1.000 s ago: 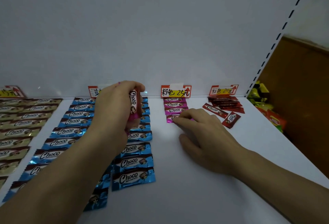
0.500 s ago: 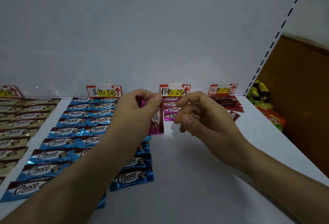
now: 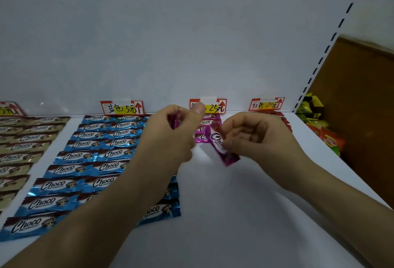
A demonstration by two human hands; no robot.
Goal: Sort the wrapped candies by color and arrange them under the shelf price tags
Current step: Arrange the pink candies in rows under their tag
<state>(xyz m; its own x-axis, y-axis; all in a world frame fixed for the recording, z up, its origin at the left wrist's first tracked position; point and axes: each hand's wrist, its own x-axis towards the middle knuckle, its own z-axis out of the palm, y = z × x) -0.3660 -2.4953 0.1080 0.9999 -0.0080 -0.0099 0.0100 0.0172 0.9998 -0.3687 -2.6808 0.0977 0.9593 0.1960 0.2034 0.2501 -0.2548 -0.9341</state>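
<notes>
Head view: the pink candy (image 3: pixel 219 144) is pinched between thumb and fingers of my right hand (image 3: pixel 262 139), tilted above the shelf (image 3: pixel 234 214), just at four o'clock of the pink column (image 3: pixel 207 122) under the pink price tag (image 3: pixel 219 106). At nine o'clock, my left hand (image 3: pixel 170 139) is curled round more pink wrappers (image 3: pixel 175 121). I'd lay this one flat, logo up, square below the column's last piece and well off the blue rows (image 3: pixel 85 154).
</notes>
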